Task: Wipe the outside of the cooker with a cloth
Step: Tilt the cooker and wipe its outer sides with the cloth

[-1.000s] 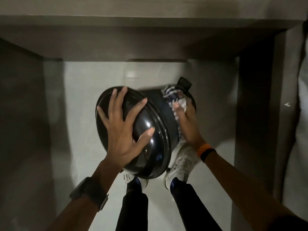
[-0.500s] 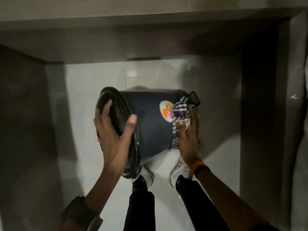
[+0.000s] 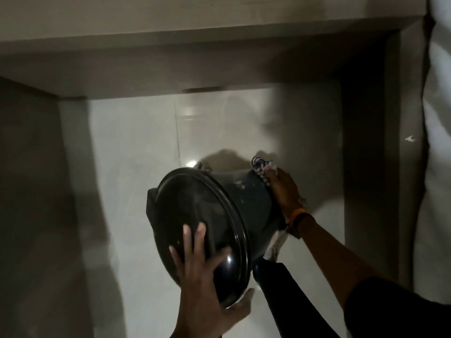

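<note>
Home-like room: glossy tiled floor; plain grey counter ledge.

Orange wristband, dark trousers, seemingly white shoe.
</note>
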{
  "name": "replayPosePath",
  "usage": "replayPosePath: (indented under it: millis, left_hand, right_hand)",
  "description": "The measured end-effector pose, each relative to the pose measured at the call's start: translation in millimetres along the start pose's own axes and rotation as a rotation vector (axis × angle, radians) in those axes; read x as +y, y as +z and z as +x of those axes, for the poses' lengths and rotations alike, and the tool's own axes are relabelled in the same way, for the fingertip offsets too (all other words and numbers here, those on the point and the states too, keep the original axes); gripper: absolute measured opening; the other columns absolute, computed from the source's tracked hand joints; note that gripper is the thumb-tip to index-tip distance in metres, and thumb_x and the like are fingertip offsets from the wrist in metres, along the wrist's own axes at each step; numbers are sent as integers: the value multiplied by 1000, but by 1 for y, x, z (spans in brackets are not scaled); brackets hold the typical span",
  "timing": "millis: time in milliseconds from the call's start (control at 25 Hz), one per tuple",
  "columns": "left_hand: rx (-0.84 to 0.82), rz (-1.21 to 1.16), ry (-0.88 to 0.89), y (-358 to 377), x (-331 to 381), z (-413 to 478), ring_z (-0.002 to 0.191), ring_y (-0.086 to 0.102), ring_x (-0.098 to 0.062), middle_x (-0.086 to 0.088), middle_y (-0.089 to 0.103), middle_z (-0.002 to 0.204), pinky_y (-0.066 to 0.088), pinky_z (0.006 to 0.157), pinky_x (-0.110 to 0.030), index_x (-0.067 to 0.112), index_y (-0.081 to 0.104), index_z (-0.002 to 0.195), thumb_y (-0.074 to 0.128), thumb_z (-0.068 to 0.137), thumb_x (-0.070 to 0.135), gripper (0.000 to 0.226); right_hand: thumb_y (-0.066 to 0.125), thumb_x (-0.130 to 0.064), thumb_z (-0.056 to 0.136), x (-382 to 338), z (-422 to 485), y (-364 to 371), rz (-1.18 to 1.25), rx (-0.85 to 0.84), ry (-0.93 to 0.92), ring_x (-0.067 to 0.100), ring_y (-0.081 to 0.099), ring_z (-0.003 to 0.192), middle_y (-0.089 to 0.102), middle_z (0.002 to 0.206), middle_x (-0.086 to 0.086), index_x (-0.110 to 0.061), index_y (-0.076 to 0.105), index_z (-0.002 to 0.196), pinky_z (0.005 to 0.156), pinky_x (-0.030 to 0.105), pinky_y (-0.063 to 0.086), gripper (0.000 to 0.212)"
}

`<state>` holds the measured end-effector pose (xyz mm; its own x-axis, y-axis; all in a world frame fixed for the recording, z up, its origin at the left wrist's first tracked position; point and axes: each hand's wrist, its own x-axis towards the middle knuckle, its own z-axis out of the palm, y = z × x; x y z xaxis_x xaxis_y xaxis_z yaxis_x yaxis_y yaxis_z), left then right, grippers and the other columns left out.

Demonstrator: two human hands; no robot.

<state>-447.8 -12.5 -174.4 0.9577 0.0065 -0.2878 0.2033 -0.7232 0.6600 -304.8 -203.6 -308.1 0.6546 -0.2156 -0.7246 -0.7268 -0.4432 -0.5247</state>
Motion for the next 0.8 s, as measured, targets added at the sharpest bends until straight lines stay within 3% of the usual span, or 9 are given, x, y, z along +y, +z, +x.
replayPosePath:
  millis: [80, 160, 240, 320, 440, 520, 600, 720, 800]
  left_hand:
    - [45, -118, -333, 5, 25, 19, 153, 25, -42, -1, 8, 172, 14, 114, -79, 60, 18, 146, 74, 53, 64, 109]
    - [134, -36, -461, 7, 29, 37, 156, 19, -34, -4, 14, 171, 24, 114, -77, 44, 28, 149, 67, 59, 68, 101]
    - [179, 6, -444, 6, 17, 42, 156, 20, -31, -4, 17, 170, 32, 112, -74, 41, 29, 151, 61, 67, 65, 93]
    - [197, -24, -460, 1, 2, 35, 156, 22, -28, 2, 15, 171, 38, 109, -71, 52, 22, 152, 57, 72, 60, 88]
    - [225, -12, -421, -1, -7, 34, 156, 23, -25, 3, 17, 170, 40, 109, -67, 54, 19, 153, 57, 77, 56, 85]
    - [239, 31, -395, -1, -5, 42, 156, 25, -29, -3, 21, 170, 40, 109, -67, 43, 25, 155, 57, 79, 54, 83]
    - [258, 59, -354, 0, 2, 47, 154, 27, -33, -9, 25, 168, 39, 110, -67, 33, 30, 156, 57, 80, 54, 82]
    - [226, 58, -392, 5, 6, 44, 155, 24, -33, -8, 21, 169, 39, 110, -68, 35, 25, 157, 54, 80, 55, 85]
    - [216, 64, -369, 5, 4, 43, 155, 23, -33, -7, 20, 169, 39, 110, -68, 35, 25, 157, 56, 79, 52, 85]
  right_hand:
    - [44, -64, 99, -5, -17, 8, 36, -39, 35, 29, 65, 128, 74, 133, 6, -25, 73, 126, 116, 54, 45, 55]
    - [43, -68, 91, -29, -68, 27, 136, -73, -86, 25, 57, 137, 67, 143, 4, -33, 66, 134, 122, 52, 39, 59]
    - [41, -59, 96, -41, -118, 40, 118, -157, -316, 23, 45, 149, 56, 156, 0, -49, 52, 143, 125, 48, 30, 49]
    - [39, -48, 101, -34, -111, 42, -39, -62, -497, 26, 51, 144, 61, 151, 5, -34, 56, 145, 123, 49, 35, 49]
    - [24, -58, 96, -20, -37, 26, -229, 140, -148, 38, 72, 111, 78, 117, 19, -10, 76, 111, 99, 48, 55, 72]
    - [27, -52, 100, -41, -27, 24, -223, 77, -23, 39, 72, 106, 79, 109, 21, -9, 77, 103, 94, 46, 55, 66]
    - [39, -42, 103, -61, -63, 42, -119, -27, -205, 32, 64, 124, 75, 127, 15, -11, 74, 121, 110, 43, 46, 50]
    - [37, -44, 104, -45, -107, 47, -120, -71, -522, 14, 46, 142, 61, 149, 1, -18, 59, 144, 125, 34, 26, 52]
    - [38, -48, 103, -3, -84, 35, -63, 116, -364, 23, 56, 138, 66, 144, 6, -18, 63, 139, 122, 42, 39, 53]
